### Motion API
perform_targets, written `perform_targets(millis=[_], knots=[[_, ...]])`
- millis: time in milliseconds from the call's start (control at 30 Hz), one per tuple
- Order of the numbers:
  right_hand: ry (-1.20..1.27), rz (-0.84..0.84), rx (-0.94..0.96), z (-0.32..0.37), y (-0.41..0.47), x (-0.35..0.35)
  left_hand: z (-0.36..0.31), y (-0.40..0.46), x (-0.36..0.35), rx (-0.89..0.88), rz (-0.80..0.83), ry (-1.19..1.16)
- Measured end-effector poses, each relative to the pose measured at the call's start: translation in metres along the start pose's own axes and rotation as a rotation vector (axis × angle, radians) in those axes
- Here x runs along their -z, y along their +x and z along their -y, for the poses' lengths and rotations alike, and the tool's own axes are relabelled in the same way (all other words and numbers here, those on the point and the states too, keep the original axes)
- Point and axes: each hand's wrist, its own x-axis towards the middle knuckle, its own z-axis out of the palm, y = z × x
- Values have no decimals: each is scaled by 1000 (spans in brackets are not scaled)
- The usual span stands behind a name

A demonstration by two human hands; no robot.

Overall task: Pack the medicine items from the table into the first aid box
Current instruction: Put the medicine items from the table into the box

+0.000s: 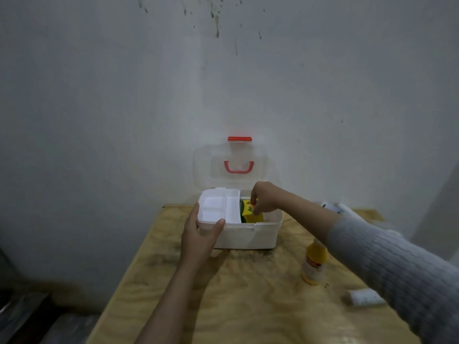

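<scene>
White plastic first aid box [244,234], lid [234,167] raised against the wall, is set at the far edge of a plywood table [248,306]. A white divided tray [219,207] is seated over the left part of the box. A yellow packet [249,211] is held in the open right part, pinched at its top by the fingertips of the right hand [264,198]. The box's front left corner is gripped by the left hand [201,234], thumb hooked over the rim, fingers spread down the side. Risk, as judged: the packet may be left standing on end and jam against the tray edge, so that the lid is later kept from closing; the tray may be tipped by the thumb's pressure. Items not yet packed: a yellow bottle [313,265] standing upright near the right forearm, liable to be knocked over by the sleeve [387,266]; a white roll [363,297] lying further right; a blurred white item [334,207] behind the arm, kind not determinable.
</scene>
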Motion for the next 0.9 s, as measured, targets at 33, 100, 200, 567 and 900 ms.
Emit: perform_targets(millis=[33, 100, 200, 567, 900], knots=[[10, 5, 1, 0, 3, -3, 1, 0, 0, 2, 1, 2], [27, -5, -6, 0, 9, -9, 3, 1, 0, 0, -2, 5], [55, 9, -31, 2, 14, -17, 7, 2, 0, 1, -2, 2], [222, 60, -31, -12, 7, 1, 7, 2, -3, -8, -2, 4], [387, -453, -117, -125, -135, 19, 5, -2, -1, -4, 12, -22]])
